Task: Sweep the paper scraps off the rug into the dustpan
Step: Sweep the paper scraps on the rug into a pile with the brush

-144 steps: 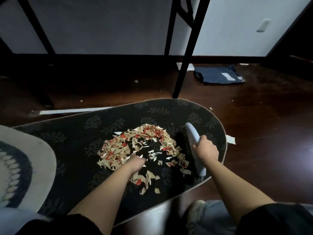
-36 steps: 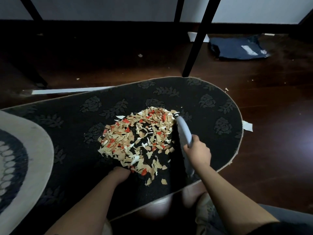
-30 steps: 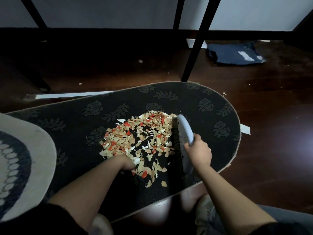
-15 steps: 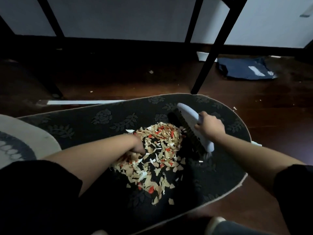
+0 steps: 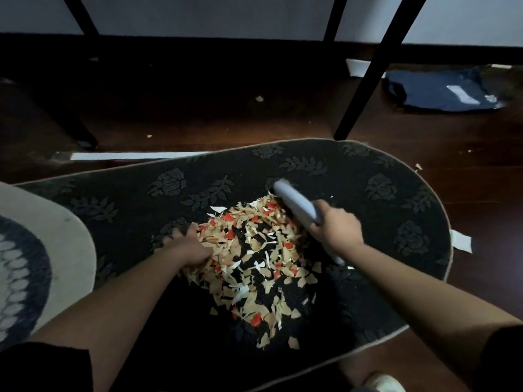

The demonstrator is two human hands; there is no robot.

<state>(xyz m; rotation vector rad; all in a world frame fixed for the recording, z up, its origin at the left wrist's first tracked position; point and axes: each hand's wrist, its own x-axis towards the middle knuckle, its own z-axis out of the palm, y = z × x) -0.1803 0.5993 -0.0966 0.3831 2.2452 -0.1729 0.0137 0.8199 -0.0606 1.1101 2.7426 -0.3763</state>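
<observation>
A heap of tan, white and red paper scraps (image 5: 254, 258) lies in the middle of a dark oval rug with a flower pattern (image 5: 382, 190). My right hand (image 5: 336, 230) grips a pale grey hand brush (image 5: 295, 203) at the heap's upper right edge; the brush is blurred and its dark bristles meet the scraps. My left hand (image 5: 186, 246) sits at the heap's left edge with its fingers down among the scraps, partly buried, so its grip is hidden. No dustpan shows in the frame.
A cream rug with a dark ring (image 5: 34, 264) overlaps the dark rug at the left. Black furniture legs (image 5: 359, 89) stand on the dark wood floor behind. A blue bag (image 5: 441, 91) and stray paper bits (image 5: 461, 241) lie on the floor at the right.
The brush has swung from the heap's right side to its upper right edge. My left hand has moved from the near edge to the left edge, and the heap has been pushed closer together.
</observation>
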